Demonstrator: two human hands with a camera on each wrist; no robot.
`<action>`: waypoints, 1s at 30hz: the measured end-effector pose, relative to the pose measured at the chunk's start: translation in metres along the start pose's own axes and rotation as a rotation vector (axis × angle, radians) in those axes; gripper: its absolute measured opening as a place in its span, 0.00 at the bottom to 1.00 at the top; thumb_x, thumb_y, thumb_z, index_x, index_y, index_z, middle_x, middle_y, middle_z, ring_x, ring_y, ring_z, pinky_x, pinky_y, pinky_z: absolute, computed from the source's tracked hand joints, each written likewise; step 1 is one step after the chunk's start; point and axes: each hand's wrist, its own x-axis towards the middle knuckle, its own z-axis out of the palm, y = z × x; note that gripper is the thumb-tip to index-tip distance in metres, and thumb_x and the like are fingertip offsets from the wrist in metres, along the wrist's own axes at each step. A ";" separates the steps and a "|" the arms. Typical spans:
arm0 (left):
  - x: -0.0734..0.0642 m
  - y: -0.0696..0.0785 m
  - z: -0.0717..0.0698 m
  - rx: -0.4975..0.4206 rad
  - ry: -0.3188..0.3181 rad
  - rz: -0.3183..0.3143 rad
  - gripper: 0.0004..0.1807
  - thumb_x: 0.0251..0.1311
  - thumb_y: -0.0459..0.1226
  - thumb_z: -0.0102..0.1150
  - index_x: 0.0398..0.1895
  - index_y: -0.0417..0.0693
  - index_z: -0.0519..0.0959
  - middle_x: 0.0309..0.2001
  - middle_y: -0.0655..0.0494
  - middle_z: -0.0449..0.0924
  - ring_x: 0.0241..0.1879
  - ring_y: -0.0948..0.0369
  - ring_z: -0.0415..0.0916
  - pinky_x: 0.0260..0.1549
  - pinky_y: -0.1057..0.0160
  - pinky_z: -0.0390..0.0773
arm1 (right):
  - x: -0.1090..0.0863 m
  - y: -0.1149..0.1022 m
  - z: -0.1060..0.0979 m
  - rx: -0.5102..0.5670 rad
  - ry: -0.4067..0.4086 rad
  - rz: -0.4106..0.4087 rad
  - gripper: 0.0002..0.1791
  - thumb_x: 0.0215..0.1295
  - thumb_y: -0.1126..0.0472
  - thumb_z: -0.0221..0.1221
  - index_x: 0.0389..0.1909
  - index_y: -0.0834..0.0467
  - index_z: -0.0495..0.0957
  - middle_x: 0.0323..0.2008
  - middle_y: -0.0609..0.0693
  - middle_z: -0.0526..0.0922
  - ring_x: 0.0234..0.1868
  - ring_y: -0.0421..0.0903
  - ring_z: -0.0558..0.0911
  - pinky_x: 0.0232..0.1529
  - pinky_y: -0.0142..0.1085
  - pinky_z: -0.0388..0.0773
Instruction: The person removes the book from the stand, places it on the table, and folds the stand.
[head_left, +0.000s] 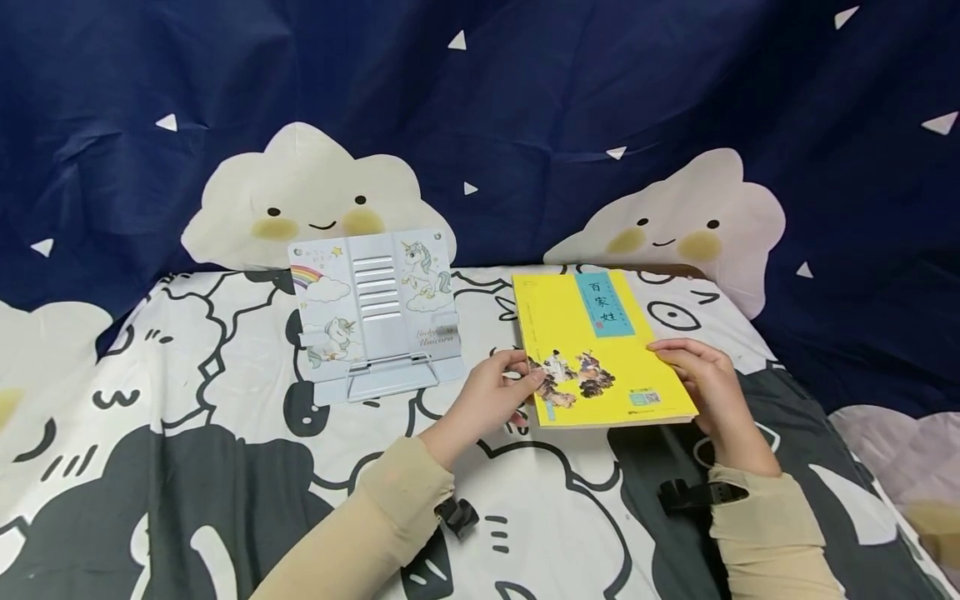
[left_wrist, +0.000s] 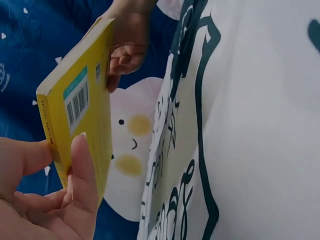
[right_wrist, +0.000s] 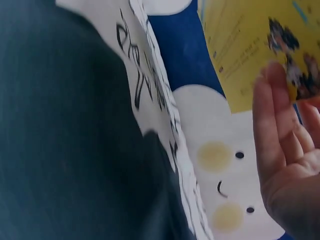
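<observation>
The step in hand looks to be carrying a yellow book (head_left: 600,354), and both hands share it. The left hand (head_left: 491,387) pinches its left edge, fingers narrowed to the thin spine, while the right hand (head_left: 708,383) grips the opposite edge. The book is lifted clear of the patterned sheet (head_left: 555,517), its front cover up; the left-wrist view shows the barcode (left_wrist: 77,105) on its underside. To the person's left, apart from the book, a unicorn-printed stand (head_left: 382,333) is propped up with its wire ledge at the front.

Judging by this, the next move calls for both hands to travel together so that the book does not twist. If it were to go onto the stand, it would need tipping upright and the left fingers kept clear of the ledge
</observation>
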 end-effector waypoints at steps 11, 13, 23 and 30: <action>0.011 -0.001 0.013 0.063 -0.014 -0.014 0.28 0.71 0.41 0.57 0.69 0.36 0.66 0.54 0.48 0.74 0.20 0.56 0.79 0.24 0.61 0.83 | 0.005 0.007 -0.025 -0.009 -0.058 0.083 0.13 0.72 0.67 0.54 0.44 0.46 0.82 0.37 0.43 0.89 0.31 0.41 0.87 0.28 0.32 0.84; 0.012 -0.001 0.016 0.070 -0.011 -0.019 0.29 0.71 0.41 0.57 0.69 0.37 0.66 0.55 0.48 0.75 0.16 0.61 0.77 0.23 0.62 0.83 | 0.005 0.008 -0.028 -0.018 -0.048 0.103 0.13 0.72 0.66 0.54 0.44 0.45 0.81 0.37 0.42 0.88 0.32 0.41 0.87 0.29 0.33 0.84; 0.017 -0.006 0.029 0.007 -0.015 -0.062 0.29 0.69 0.42 0.60 0.67 0.37 0.68 0.53 0.50 0.75 0.20 0.62 0.78 0.21 0.64 0.83 | 0.006 0.015 -0.042 0.049 -0.047 0.156 0.16 0.74 0.65 0.52 0.53 0.43 0.77 0.38 0.43 0.89 0.33 0.41 0.88 0.29 0.34 0.85; 0.018 -0.013 0.032 -0.080 -0.014 -0.094 0.30 0.67 0.39 0.62 0.69 0.38 0.67 0.51 0.52 0.75 0.27 0.63 0.80 0.22 0.64 0.84 | 0.005 0.017 -0.047 0.070 -0.047 0.207 0.18 0.74 0.65 0.52 0.43 0.40 0.87 0.37 0.43 0.89 0.34 0.41 0.87 0.33 0.34 0.86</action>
